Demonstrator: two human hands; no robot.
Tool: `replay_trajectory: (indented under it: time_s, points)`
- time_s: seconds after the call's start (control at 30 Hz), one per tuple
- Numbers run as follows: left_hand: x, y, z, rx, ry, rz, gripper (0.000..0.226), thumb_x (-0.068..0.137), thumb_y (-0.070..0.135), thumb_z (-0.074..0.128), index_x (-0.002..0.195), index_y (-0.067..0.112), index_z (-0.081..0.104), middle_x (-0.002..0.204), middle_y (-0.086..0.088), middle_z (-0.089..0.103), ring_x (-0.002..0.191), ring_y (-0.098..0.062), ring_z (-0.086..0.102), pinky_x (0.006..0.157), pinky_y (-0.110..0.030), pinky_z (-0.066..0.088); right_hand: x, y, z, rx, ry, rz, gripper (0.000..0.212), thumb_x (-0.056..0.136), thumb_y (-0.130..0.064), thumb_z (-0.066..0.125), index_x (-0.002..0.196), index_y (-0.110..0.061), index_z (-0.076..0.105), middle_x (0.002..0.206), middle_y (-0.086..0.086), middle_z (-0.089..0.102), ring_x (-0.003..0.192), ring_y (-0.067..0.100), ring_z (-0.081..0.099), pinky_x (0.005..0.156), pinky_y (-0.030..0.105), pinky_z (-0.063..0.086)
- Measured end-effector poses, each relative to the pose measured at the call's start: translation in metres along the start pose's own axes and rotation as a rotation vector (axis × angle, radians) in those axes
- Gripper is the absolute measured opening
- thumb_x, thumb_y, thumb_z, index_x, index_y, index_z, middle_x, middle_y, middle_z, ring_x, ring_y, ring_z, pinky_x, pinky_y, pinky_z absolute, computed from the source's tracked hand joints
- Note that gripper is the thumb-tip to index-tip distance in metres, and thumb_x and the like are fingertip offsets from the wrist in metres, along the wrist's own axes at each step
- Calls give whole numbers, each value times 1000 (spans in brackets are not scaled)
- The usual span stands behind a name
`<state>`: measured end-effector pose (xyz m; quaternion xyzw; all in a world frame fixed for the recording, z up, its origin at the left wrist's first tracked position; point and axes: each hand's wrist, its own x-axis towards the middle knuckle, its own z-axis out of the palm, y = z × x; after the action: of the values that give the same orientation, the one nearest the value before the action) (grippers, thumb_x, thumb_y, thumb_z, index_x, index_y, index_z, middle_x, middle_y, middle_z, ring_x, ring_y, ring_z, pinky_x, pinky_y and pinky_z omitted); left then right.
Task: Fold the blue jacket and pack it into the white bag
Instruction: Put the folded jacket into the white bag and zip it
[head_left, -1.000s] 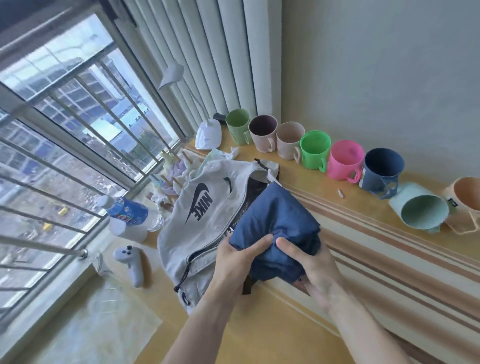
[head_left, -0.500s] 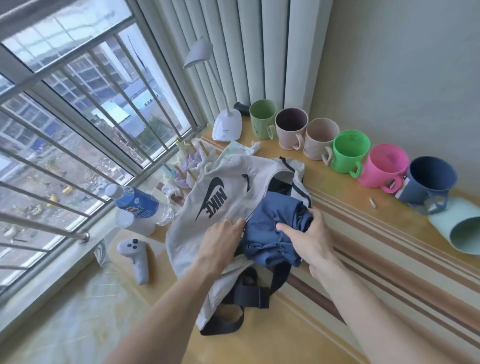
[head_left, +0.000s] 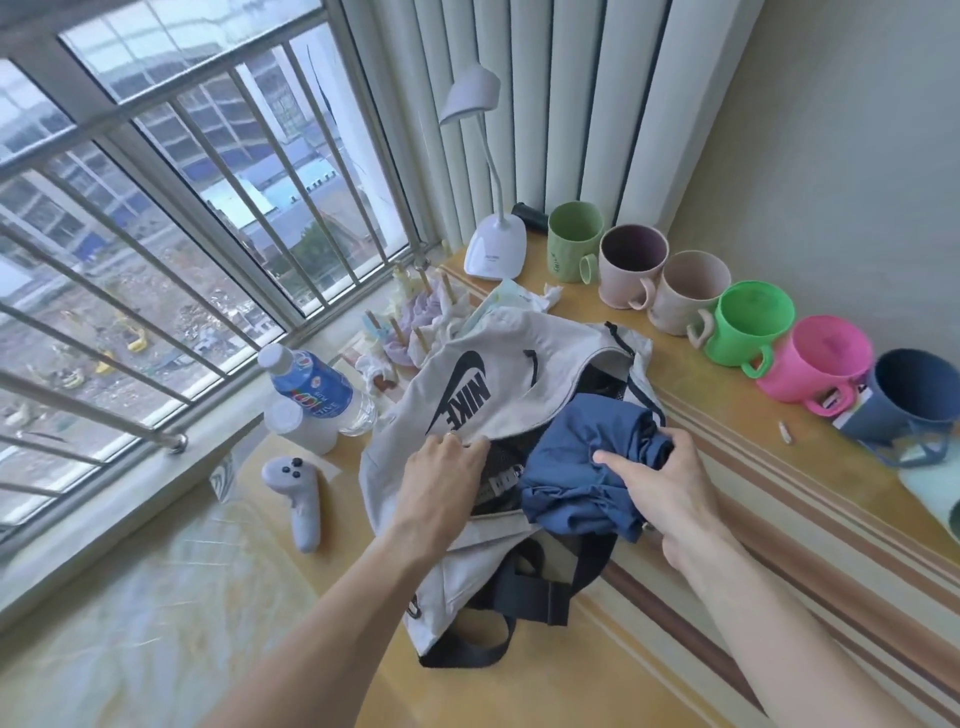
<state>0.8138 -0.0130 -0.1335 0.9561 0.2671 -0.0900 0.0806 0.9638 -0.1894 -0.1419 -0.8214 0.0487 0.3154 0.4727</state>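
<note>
The white bag (head_left: 478, 364), printed with a black logo, lies on the yellow ledge with its zip mouth gaping and a dark lining showing. The folded blue jacket (head_left: 576, 467) sits bunched at the right side of that mouth, partly inside. My right hand (head_left: 660, 488) grips the jacket from the right, thumb on top. My left hand (head_left: 441, 483) pinches the bag's upper flap at the mouth's edge and holds it up. Black straps (head_left: 519, 597) trail from the bag toward me.
A row of mugs runs along the wall: green (head_left: 571, 239), two beige, bright green (head_left: 748, 322), pink (head_left: 810, 364), dark blue (head_left: 914, 395). A white desk lamp (head_left: 493, 249), a blue-labelled bottle (head_left: 317, 389), a grey controller (head_left: 298, 493) and crumpled cloths (head_left: 415, 322) lie left of the bag by the window.
The jacket has come down from in front of the bag into its mouth. My left hand let go of the jacket and took the bag's flap; the view shifted left and back.
</note>
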Motion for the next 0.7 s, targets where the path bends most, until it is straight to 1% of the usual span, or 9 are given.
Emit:
replay_trajectory:
  time_s: [0.1,0.17,0.23,0.27,0.37,0.5,0.53,0.6,0.7]
  points:
    - [-5,-11,-11,-232,158,-145,45,81,-4,53,116,19,68,103,-8,63,95,-33,63,70,-34,39,-2,-2,2,28,14,27,69,74,-31,90,128,-28,48,115,2,65,102,27,67,92,47,58]
    - [-6,-15,-19,-391,217,-235,61,77,-5,47,125,29,66,107,-8,62,98,-35,62,78,-38,46,-6,-4,9,98,2,52,66,75,-31,89,127,-28,48,117,2,67,100,26,68,82,42,60]
    - [-9,-16,-25,-414,268,-206,69,76,0,42,133,38,53,113,-6,59,99,-35,61,82,-44,52,-9,-8,22,155,-40,67,67,76,-32,88,130,-27,50,119,1,67,101,26,69,69,37,59]
    - [-11,-16,-28,-392,283,-153,70,76,1,41,135,38,51,116,-5,57,98,-35,61,81,-45,53,-9,-10,31,188,-53,63,68,76,-34,88,132,-26,50,121,1,67,102,26,69,70,37,59]
    - [-20,-14,-30,-302,263,-34,68,81,-6,48,142,22,53,133,-6,52,100,-34,62,76,-41,53,-1,-21,70,290,-88,38,65,82,-28,84,136,-22,48,124,3,65,109,25,66,92,47,59]
    - [-28,-21,-25,-233,289,34,70,86,-10,57,148,22,49,139,-3,51,98,-27,64,70,-33,53,11,-39,126,439,-344,39,54,92,-23,72,140,-27,47,139,8,63,120,31,65,101,58,55]
    - [-29,-24,-23,-245,285,43,71,87,-8,58,149,24,47,141,-2,51,101,-26,64,73,-32,53,13,-41,134,382,-386,13,57,91,-29,71,143,-29,46,142,8,63,123,32,65,102,58,54]
    - [-31,-29,-15,-258,263,72,74,88,-5,60,151,29,42,147,2,52,110,-23,63,81,-29,50,10,-46,137,86,-365,-140,64,90,-44,68,148,-28,45,142,8,63,127,33,61,105,50,51]
    - [-41,-32,3,-225,225,97,79,88,1,63,156,26,33,154,5,53,110,-16,63,83,-22,44,-11,-34,121,-328,-166,-384,68,95,-51,60,152,-18,42,144,12,59,134,33,54,106,41,45]
